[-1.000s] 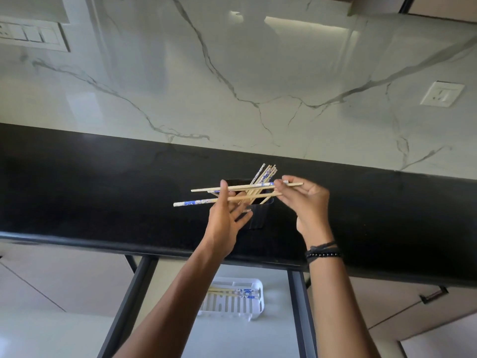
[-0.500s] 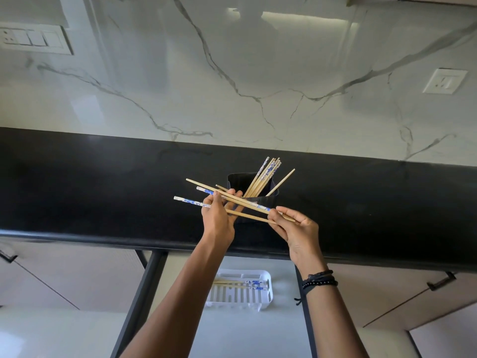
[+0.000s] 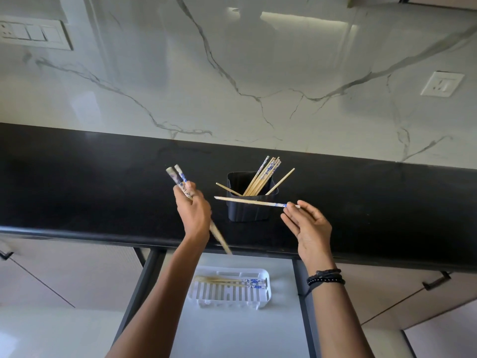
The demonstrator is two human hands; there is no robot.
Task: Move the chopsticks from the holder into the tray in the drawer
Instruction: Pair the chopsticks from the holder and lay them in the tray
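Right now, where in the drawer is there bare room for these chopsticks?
Tray: the near slats, between the laid chopsticks and its front rim, are bare. Drawer floor in front of the tray is bare too. Crowded along the tray's far side.

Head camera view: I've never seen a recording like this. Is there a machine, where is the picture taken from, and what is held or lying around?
There is no machine here. A person works bare-handed, and the one camera sits on their head, looking forward and down. The left hand grips two chopsticks. The right hand pinches a single chopstick by its blue-patterned end. On the black counter stands a dark holder with more chopsticks leaning in it. Below, an open drawer holds a white tray, where a few chopsticks lie.
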